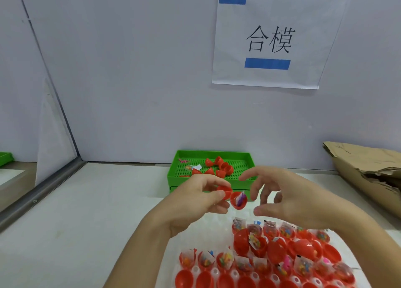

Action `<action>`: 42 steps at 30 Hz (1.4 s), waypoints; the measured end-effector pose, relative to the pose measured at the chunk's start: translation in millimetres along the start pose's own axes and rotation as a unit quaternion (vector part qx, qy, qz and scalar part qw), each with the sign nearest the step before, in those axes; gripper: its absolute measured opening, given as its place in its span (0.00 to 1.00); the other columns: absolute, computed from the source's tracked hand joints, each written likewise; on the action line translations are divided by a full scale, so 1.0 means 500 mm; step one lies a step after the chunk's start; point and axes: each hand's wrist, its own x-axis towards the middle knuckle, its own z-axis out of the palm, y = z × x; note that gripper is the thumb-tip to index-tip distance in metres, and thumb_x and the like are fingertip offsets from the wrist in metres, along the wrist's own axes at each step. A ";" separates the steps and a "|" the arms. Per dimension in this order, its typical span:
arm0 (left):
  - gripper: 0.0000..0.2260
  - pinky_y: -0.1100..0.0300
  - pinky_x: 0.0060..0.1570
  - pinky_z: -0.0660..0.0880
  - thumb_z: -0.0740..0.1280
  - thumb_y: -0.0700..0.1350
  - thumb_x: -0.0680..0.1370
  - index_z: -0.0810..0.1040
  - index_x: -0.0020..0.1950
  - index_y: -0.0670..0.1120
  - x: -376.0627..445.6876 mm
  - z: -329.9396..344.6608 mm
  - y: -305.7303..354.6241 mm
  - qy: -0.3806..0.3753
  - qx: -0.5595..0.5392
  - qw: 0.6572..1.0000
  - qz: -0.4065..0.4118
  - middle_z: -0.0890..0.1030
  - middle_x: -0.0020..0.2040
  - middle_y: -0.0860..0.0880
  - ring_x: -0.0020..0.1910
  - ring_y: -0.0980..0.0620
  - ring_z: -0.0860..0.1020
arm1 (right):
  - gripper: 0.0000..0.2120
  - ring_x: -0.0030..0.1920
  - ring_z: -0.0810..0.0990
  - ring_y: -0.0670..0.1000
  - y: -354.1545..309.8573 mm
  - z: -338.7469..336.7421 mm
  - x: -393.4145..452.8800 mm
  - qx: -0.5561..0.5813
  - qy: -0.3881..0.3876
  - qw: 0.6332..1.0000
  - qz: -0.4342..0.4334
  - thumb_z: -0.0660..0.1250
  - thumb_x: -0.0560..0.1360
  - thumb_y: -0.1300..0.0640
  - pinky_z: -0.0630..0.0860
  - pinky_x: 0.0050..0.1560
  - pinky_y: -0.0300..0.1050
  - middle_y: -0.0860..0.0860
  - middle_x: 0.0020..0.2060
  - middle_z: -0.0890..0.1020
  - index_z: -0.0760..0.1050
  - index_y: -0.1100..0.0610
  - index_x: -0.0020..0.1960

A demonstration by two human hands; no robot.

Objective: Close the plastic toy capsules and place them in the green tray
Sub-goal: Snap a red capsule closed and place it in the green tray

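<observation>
Bench point(86, 211) pale and broad, backed by a wall bearing a paper sign point(271, 40), with crumpled cardboard point(368, 170) at the right edge. Green tray point(243, 157) against the wall, already carrying several closed red capsules point(221, 168) and a few loose trinkets. Near the front edge, rows of open capsules point(271, 257) stuffed with small bagged toys. Left hand point(195, 203) raised above the bench, fingers pinching an open hinged capsule point(235, 197): empty half tucked under the thumb, filled half hanging free toward the right. Right hand point(288, 196) close beside, fingers spread wide and holding nothing, not yet touching the capsule. Toy packet point(240, 198) poking above the rim of the filled half. Likely trouble: packet caught in the seam on closing, leaving the shell unlatched or springing open in the tray; also possible, filled half tipping and spilling its toy, given the one-sided pinch.
</observation>
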 end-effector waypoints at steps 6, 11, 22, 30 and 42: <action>0.14 0.64 0.46 0.77 0.64 0.37 0.81 0.75 0.65 0.50 -0.016 -0.015 0.009 -0.076 -0.002 0.996 0.040 0.83 0.56 0.45 0.48 0.55 0.82 | 0.24 0.43 0.82 0.49 -0.004 0.007 -0.015 0.088 0.023 0.995 -0.040 0.79 0.69 0.57 0.82 0.45 0.50 0.45 0.46 0.80 0.78 0.36 0.58; 0.21 0.66 0.44 0.75 0.62 0.33 0.81 0.68 0.71 0.51 -0.027 -0.021 0.021 -0.139 0.026 0.988 0.063 0.84 0.55 0.47 0.41 0.60 0.80 | 0.26 0.41 0.80 0.47 -0.011 0.008 -0.021 0.105 -0.023 0.992 -0.060 0.77 0.71 0.61 0.81 0.45 0.46 0.43 0.45 0.79 0.78 0.35 0.61; 0.26 0.59 0.50 0.75 0.64 0.35 0.81 0.63 0.75 0.53 -0.036 -0.015 0.027 -0.193 0.039 0.978 0.072 0.82 0.60 0.45 0.47 0.46 0.77 | 0.15 0.43 0.76 0.45 -0.035 0.005 -0.024 0.117 -0.102 0.984 -0.084 0.75 0.70 0.48 0.80 0.48 0.49 0.42 0.43 0.78 0.82 0.38 0.56; 0.14 0.57 0.49 0.80 0.59 0.38 0.84 0.70 0.69 0.48 -0.026 -0.001 0.027 -0.116 -0.050 0.990 0.065 0.85 0.52 0.48 0.52 0.46 0.84 | 0.11 0.48 0.84 0.46 -0.017 -0.014 -0.024 0.143 0.033 0.988 -0.046 0.77 0.70 0.47 0.81 0.51 0.49 0.45 0.45 0.86 0.82 0.43 0.52; 0.20 0.64 0.43 0.81 0.77 0.50 0.66 0.79 0.55 0.47 0.003 0.073 0.044 0.105 -0.105 0.981 0.125 0.86 0.47 0.53 0.45 0.54 0.85 | 0.09 0.35 0.84 0.44 -0.012 0.005 -0.015 0.128 0.218 0.967 0.025 0.78 0.69 0.50 0.81 0.39 0.39 0.44 0.35 0.86 0.82 0.48 0.47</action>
